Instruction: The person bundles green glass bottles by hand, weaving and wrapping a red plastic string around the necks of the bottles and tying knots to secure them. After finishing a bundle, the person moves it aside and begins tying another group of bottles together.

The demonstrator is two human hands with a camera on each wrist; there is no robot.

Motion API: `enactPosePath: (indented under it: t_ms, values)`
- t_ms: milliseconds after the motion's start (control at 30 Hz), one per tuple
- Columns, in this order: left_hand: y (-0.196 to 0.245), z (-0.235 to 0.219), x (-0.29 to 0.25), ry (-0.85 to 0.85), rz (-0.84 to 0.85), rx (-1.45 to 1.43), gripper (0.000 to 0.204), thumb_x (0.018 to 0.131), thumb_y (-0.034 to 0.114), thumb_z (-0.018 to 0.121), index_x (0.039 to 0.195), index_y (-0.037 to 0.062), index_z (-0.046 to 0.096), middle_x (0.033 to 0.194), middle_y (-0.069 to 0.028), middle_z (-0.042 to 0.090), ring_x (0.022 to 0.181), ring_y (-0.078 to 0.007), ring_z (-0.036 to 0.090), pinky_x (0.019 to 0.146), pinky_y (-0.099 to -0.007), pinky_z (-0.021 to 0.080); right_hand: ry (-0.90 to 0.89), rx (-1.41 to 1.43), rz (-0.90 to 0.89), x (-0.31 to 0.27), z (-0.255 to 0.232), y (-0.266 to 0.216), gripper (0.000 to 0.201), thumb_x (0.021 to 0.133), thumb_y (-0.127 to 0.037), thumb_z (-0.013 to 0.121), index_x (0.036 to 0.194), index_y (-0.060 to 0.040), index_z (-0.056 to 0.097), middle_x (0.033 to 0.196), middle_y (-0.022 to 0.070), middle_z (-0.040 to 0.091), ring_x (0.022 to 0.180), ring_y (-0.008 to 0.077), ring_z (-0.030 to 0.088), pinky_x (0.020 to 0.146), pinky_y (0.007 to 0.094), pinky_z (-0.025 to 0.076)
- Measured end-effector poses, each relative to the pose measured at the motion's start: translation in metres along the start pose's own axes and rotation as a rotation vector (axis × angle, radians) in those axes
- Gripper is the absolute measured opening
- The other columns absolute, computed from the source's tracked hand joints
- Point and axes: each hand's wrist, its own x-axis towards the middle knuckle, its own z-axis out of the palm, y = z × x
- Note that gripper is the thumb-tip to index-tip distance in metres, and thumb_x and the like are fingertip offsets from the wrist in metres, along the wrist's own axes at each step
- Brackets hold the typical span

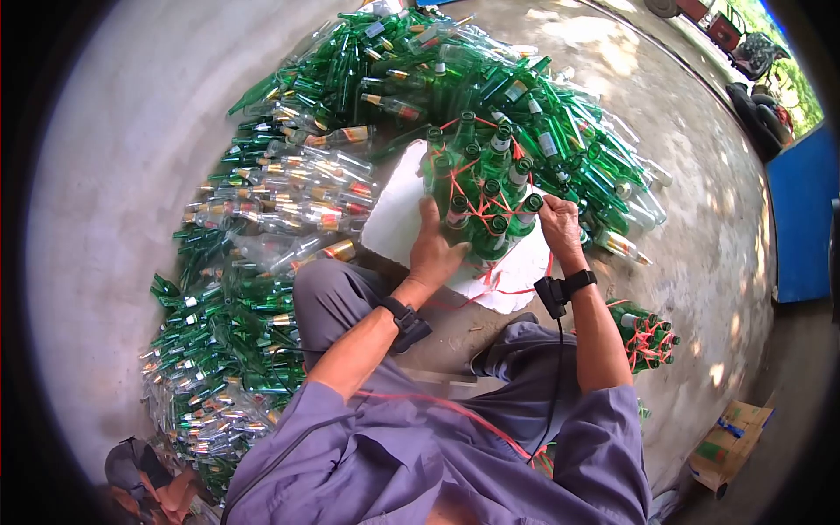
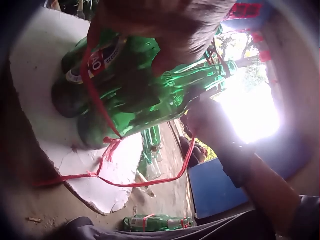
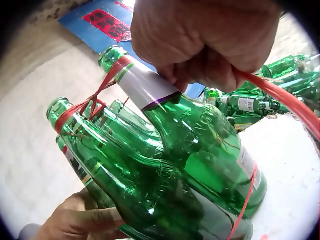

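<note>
A bundle of green bottles (image 1: 490, 188) stands on a white foam slab (image 1: 394, 219), red twine looped round the necks. My left hand (image 1: 435, 249) lies against the bundle's near left side, fingers spread on the glass; the left wrist view shows this hand (image 2: 160, 30) over the bottles (image 2: 135, 90). At the bundle's right, my right hand (image 1: 563, 229) has its fingers curled round the red twine. In the right wrist view that hand (image 3: 205, 45) grips the twine (image 3: 285, 95) beside a bottle neck with a white label (image 3: 145, 87).
Piles of green bottles (image 1: 560, 131) and clear bottles (image 1: 306, 188) curve round the far and left sides. A second tied bundle (image 1: 643, 337) is by the right forearm. A cardboard box (image 1: 731, 444) lies at lower right, and a blue panel (image 1: 801, 214) stands at far right.
</note>
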Motion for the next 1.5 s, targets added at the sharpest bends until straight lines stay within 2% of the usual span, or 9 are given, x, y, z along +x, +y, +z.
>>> enactPosePath:
  t_ms: [133,233,433,533,667,1200,1400,1467,1500]
  values:
    - [0.030,-0.057,0.016,-0.083,-0.060,-0.083,0.083,0.080,0.027,0.079,0.147,-0.0037,0.041,0.146,-0.0283,0.049,0.136,-0.0385,0.049,0.113,-0.0419,0.039,0.005,0.045,0.007,0.000,0.002,0.003,0.021,0.089,-0.006,0.056,0.073,0.0068,0.056,0.060,0.0213,0.047,0.054,0.0220,0.046,0.058,0.0393,0.041]
    - [0.073,-0.095,0.037,0.123,0.205,0.200,0.026,0.081,0.006,0.074,0.106,0.0073,0.072,0.102,-0.0096,0.072,0.093,-0.0322,0.069,0.083,-0.0412,0.055,-0.024,0.039,0.053,0.000,-0.002,-0.006,0.022,0.090,-0.006,0.056,0.072,0.0070,0.054,0.058,0.0147,0.042,0.056,0.0144,0.043,0.056,0.0366,0.039]
    - [0.102,-0.088,0.097,-0.200,0.528,0.279,0.029,0.084,0.015,0.066,0.111,0.0084,0.072,0.106,-0.0140,0.074,0.097,-0.0332,0.070,0.085,-0.0437,0.056,-0.006,0.018,0.062,0.001,0.000,-0.004,0.023,0.089,-0.007,0.056,0.070,0.0060,0.053,0.056,0.0136,0.040,0.054,0.0123,0.042,0.054,0.0367,0.038]
    - [0.104,-0.079,0.119,-0.478,0.373,0.427,0.036,0.086,0.017,0.065,0.121,0.0094,0.070,0.109,-0.0175,0.072,0.100,-0.0332,0.070,0.088,-0.0415,0.055,0.006,-0.017,0.045,0.000,-0.001,-0.011,0.023,0.089,-0.007,0.056,0.070,0.0060,0.053,0.056,0.0143,0.041,0.053,0.0124,0.041,0.054,0.0377,0.038]
    - [0.108,-0.075,0.134,-0.622,0.266,0.504,0.023,0.083,0.019,0.065,0.099,0.0058,0.076,0.090,-0.0190,0.073,0.087,-0.0354,0.071,0.081,-0.0442,0.056,-0.014,0.016,0.057,0.001,-0.001,-0.008,0.025,0.089,-0.008,0.056,0.068,0.0055,0.050,0.055,0.0122,0.037,0.053,0.0119,0.039,0.053,0.0367,0.037]
    - [0.095,-0.093,0.084,-0.035,0.362,0.081,0.008,0.085,0.013,0.069,0.087,0.0065,0.073,0.083,-0.0139,0.069,0.078,-0.0347,0.067,0.070,-0.0424,0.053,-0.008,0.046,0.047,0.001,-0.002,-0.013,0.027,0.089,-0.007,0.055,0.066,0.0043,0.049,0.054,0.0079,0.034,0.052,0.0092,0.036,0.050,0.0345,0.034]
    - [0.121,-0.111,0.012,-0.303,0.523,0.071,0.004,0.087,0.010,0.069,0.087,0.0062,0.071,0.079,-0.0115,0.068,0.074,-0.0305,0.068,0.064,-0.0390,0.053,-0.006,0.042,0.017,0.002,-0.002,-0.011,0.026,0.089,-0.007,0.055,0.066,0.0046,0.050,0.054,0.0077,0.035,0.053,0.0090,0.037,0.050,0.0341,0.035]
    - [0.119,-0.111,-0.013,-0.638,0.526,0.306,0.011,0.088,0.017,0.069,0.091,0.0078,0.073,0.083,-0.0127,0.069,0.076,-0.0308,0.069,0.066,-0.0408,0.055,-0.038,0.051,0.016,0.002,-0.002,-0.003,0.026,0.094,-0.010,0.057,0.072,0.0035,0.055,0.054,0.0042,0.038,0.054,0.0068,0.037,0.049,0.0325,0.033]
    - [0.114,-0.110,-0.016,-0.638,0.527,0.307,0.011,0.088,0.017,0.069,0.091,0.0078,0.073,0.083,-0.0127,0.069,0.076,-0.0308,0.069,0.066,-0.0408,0.055,-0.037,0.052,0.015,0.002,-0.002,-0.005,0.026,0.094,-0.010,0.057,0.072,0.0035,0.055,0.054,0.0042,0.038,0.054,0.0068,0.037,0.049,0.0325,0.033]
